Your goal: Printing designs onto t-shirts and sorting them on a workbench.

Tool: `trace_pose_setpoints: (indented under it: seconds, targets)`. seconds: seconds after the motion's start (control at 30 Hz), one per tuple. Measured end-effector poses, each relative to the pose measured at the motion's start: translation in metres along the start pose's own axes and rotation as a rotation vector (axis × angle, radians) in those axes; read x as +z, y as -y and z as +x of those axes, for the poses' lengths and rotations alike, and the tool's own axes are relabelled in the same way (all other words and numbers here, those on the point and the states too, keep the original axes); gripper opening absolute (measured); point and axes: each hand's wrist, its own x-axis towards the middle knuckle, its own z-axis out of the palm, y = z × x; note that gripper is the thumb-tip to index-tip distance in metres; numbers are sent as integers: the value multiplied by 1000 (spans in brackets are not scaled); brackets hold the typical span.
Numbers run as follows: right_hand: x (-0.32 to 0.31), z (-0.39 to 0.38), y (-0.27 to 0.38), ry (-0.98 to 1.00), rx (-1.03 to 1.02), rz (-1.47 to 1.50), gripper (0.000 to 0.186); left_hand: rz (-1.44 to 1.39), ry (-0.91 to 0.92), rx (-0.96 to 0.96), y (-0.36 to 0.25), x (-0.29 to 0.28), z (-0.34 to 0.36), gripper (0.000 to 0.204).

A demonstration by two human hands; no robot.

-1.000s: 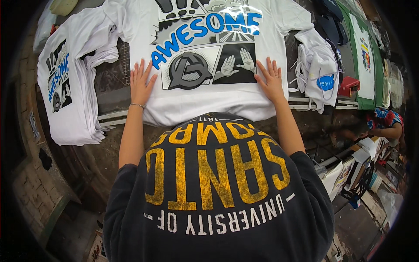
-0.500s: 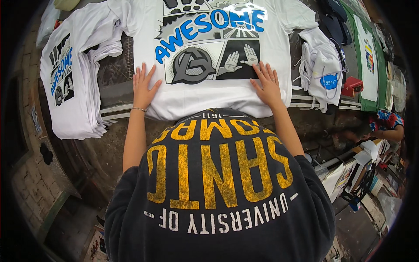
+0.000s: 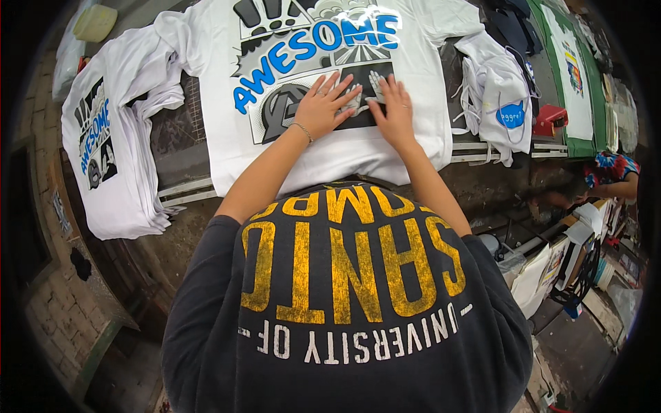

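Head view: a dark table (image 3: 172,138) runs across the upper part, with a pale metal rail (image 3: 189,193) along its near edge. The person's dark shirt (image 3: 358,344), with yellow and white letters, is just beside this edge. A white T-shirt (image 3: 337,153) lies spread on the table, its lower part reaching the near edge; it carries a large black, grey and blue print (image 3: 296,51). At the near left corner, a pile of white T-shirts (image 3: 127,141) hangs over the edge. To the right, near the same edge, is a smaller pile of white cloth (image 3: 499,89) with strings. The left hand (image 3: 325,107) and the right hand (image 3: 394,113) are both open, palms down with fingers apart, lying on the lower part of the print; they grip nothing. Farther right, at the near edge, there is a red box (image 3: 551,120). A thin bracelet (image 3: 303,131) is around the left wrist.
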Motion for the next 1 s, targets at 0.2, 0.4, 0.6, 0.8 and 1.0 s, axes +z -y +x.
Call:
trace_pose_setpoints:
  seconds: [0.2,0.4,0.6,0.8,1.0]
  targets:
    - [-21,-21,-27,-86,485,100,48,-47,66,-13,-3,0,15,50]
    - [-32,-5,-12,112,790,703,46,-80,16,84,-16,14,39,48]
    - [-33,-10,38,103,92,562,35,85,274,118,-10,4,40,35]
    - [-28,-22,8,18,265,701,34,46,114,98,-15,11,40,42]
    - [-26,-28,-31,28,169,74,42,3,55,81,-16,16,38,47]
